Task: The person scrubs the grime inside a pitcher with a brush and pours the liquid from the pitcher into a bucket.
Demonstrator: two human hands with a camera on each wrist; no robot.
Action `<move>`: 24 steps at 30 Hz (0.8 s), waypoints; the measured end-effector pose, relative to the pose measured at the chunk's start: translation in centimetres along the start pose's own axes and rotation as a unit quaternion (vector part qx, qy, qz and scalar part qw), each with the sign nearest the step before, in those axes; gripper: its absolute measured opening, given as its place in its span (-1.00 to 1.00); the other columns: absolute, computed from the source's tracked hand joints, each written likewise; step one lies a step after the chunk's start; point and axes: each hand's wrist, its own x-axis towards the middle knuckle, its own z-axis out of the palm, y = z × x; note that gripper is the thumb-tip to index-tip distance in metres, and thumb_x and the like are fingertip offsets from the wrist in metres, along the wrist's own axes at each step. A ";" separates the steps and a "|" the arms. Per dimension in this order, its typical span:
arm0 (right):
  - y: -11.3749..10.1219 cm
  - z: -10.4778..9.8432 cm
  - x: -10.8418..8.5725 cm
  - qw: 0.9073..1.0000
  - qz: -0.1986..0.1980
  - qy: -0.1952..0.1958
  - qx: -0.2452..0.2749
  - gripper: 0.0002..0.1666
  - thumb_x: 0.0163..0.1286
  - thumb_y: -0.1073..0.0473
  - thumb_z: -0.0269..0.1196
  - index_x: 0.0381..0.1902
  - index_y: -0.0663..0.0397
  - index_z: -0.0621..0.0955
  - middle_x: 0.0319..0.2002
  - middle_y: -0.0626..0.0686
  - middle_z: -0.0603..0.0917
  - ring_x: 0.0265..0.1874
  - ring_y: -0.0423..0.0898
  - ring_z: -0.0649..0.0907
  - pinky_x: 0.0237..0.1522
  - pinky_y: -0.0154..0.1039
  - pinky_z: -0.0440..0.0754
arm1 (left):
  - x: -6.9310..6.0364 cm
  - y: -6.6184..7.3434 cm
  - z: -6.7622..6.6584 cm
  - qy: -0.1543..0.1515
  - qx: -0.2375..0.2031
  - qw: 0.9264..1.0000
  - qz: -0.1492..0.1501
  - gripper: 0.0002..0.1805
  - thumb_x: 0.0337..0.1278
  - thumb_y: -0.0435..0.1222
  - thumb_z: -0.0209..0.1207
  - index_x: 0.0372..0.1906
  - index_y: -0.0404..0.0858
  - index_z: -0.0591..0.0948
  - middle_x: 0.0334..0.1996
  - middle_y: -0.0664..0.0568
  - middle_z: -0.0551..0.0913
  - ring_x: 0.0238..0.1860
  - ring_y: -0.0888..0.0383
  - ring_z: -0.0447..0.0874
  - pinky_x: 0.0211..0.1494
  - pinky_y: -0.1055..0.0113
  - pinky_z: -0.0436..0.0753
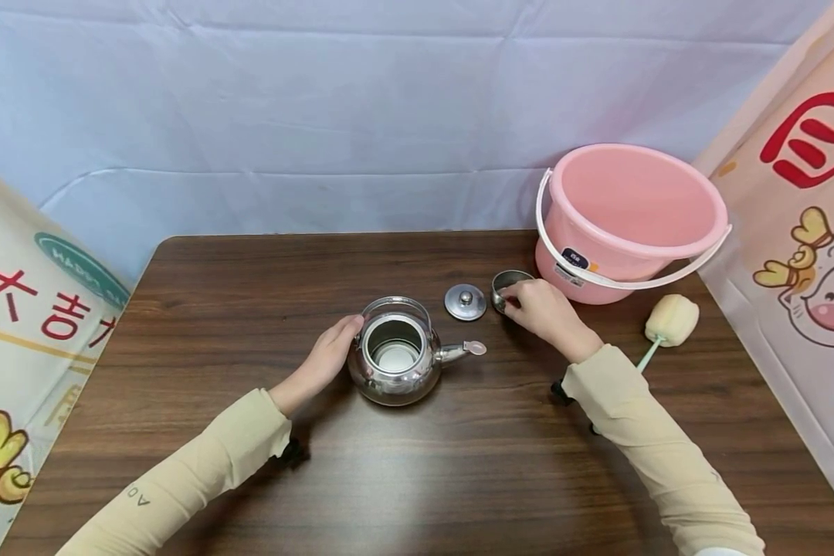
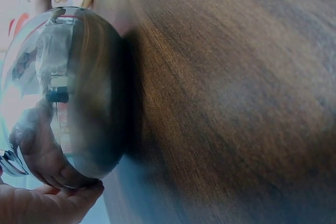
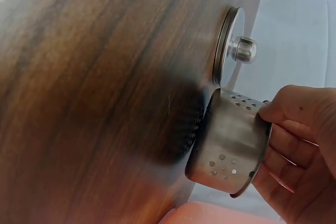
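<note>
A shiny steel teapot stands lidless on the table, its spout pointing right. My left hand rests against the teapot's left side; in the left wrist view, fingers touch its rounded wall. Over at the right, my right hand pinches the rim of a perforated steel strainer basket between thumb and fingers. Whether the strainer's base touches the table, I cannot tell. Between teapot and strainer lies the round knobbed lid, knob up.
A pink bucket with a white handle stands at the back right, just behind the strainer. A sponge brush with a green stem lies to the right, partly behind the right forearm. Cloth backdrops hang around the wooden table.
</note>
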 end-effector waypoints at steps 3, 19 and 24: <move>0.0 0.0 -0.1 1.000 0.003 -0.012 0.003 -0.76 0.11 0.30 0.22 -0.23 0.21 0.69 -0.27 0.12 0.70 -0.26 0.06 0.63 -0.25 -0.02 0.58 | 0.1 0.0 0.0 -0.001 -0.001 1.000 0.003 -0.44 0.38 -0.09 -0.25 0.21 -0.46 0.33 0.20 -0.27 0.36 0.28 -0.06 0.22 0.36 0.14 0.16; -0.2 0.2 -0.5 1.000 0.003 -0.026 -0.013 -0.79 0.12 0.29 0.25 -0.25 0.18 0.68 -0.31 0.11 0.69 -0.29 0.03 0.63 -0.29 -0.04 0.59 | 0.1 -0.1 0.1 0.002 -0.005 1.000 0.001 -0.45 0.38 -0.09 -0.24 0.21 -0.45 0.34 0.19 -0.26 0.37 0.28 -0.05 0.22 0.36 0.15 0.16; -0.3 -0.4 -0.9 1.000 -0.023 0.013 -0.013 -0.81 0.10 0.29 0.26 -0.29 0.20 0.68 -0.33 0.11 0.68 -0.30 0.02 0.61 -0.29 -0.07 0.58 | 0.1 -0.1 0.1 0.000 -0.005 1.000 0.007 -0.44 0.39 -0.10 -0.26 0.21 -0.48 0.32 0.20 -0.30 0.35 0.28 -0.09 0.21 0.36 0.12 0.15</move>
